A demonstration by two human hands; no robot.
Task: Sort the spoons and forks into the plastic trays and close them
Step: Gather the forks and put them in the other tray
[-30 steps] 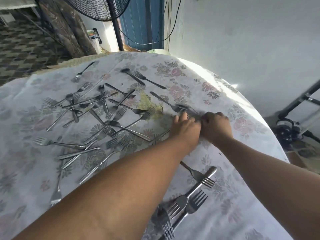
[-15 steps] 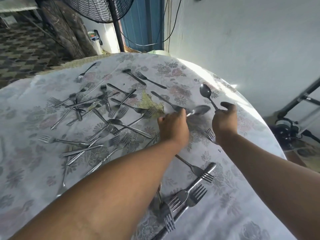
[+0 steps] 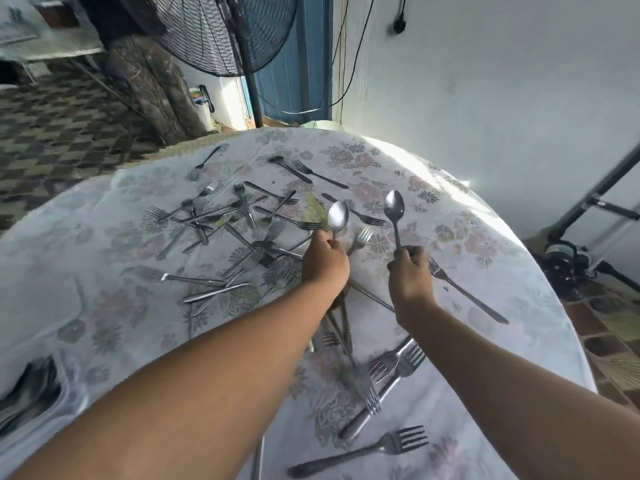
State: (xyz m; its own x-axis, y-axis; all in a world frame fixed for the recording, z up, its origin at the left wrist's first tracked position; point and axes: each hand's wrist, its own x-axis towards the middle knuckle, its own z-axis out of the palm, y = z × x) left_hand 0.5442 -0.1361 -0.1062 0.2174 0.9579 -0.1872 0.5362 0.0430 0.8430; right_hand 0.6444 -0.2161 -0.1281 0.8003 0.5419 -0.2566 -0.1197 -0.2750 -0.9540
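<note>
My left hand (image 3: 325, 261) grips a shiny spoon (image 3: 338, 216) by its handle, bowl pointing up above the table. My right hand (image 3: 410, 271) holds a second, darker spoon (image 3: 394, 211) upright in the same way, a little to the right. Both spoons are lifted off the floral tablecloth (image 3: 104, 306). Several forks (image 3: 242, 220) lie scattered over the middle of the table, and more forks (image 3: 394, 368) lie near me between my forearms. At the left edge a clear plastic tray (image 3: 31, 393) with dark cutlery in it shows blurred.
A long fork (image 3: 464, 292) lies right of my right hand near the table's right edge. A standing fan (image 3: 221, 32) rises behind the table's far side. A white wall (image 3: 502, 81) runs along the right, with a dark metal stand (image 3: 588, 216) on the floor.
Both hands were down on the cloth picking at cutlery; each has since lifted a spoon and turned it upright. The view has pulled back and tilted up, bringing the tray into view at left.
</note>
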